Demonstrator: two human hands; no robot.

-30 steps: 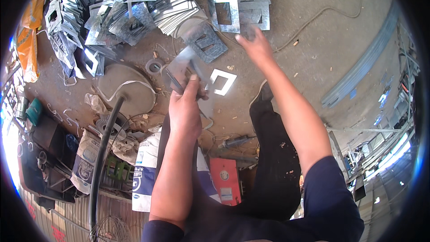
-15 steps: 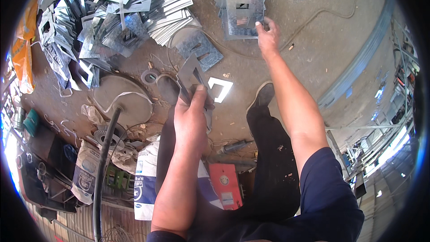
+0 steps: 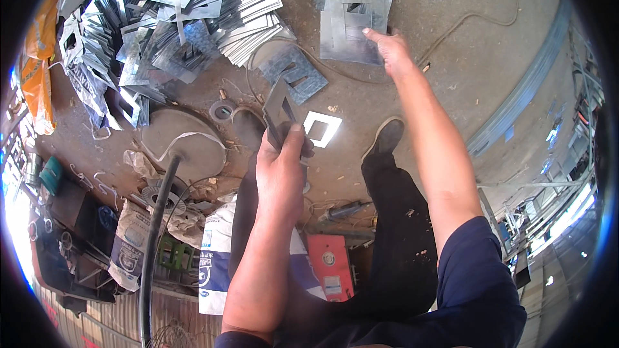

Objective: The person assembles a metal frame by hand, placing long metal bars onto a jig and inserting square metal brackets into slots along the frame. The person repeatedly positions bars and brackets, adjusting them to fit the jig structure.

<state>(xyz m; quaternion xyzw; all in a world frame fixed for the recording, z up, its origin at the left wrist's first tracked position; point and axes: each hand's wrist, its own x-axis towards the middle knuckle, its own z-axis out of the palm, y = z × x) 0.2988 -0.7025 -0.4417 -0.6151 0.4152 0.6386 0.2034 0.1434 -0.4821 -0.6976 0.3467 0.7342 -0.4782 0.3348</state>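
My left hand [image 3: 281, 158] is closed around a few upright sheet-metal plates [image 3: 278, 108] with rectangular cut-outs, its thumb pressed on their near edge. Farther out, my right hand [image 3: 394, 51] is at the right edge of a pile of similar grey plates [image 3: 335, 42]. Its thumb is stretched over the top plate, apart from the fingers, which are partly hidden; no plate is visibly lifted in it. On the floor beyond my left hand lies a slotted plate [image 3: 293, 76]. A bright square plate with a square hole [image 3: 333, 125] lies between my feet.
Many metal plates [image 3: 248, 16] are heaped at the far left. A round base [image 3: 187, 162] carries a black pole [image 3: 155, 238] on my left. A cable [image 3: 464, 16] runs across the floor near the right pile. A red box [image 3: 329, 261] sits below me, beside a white-and-blue sack [image 3: 216, 254].
The plate my right hand was pinching now lies on the far pile, and that thumb has spread from the fingers. My left hand still grips its plates; the view has shifted slightly.
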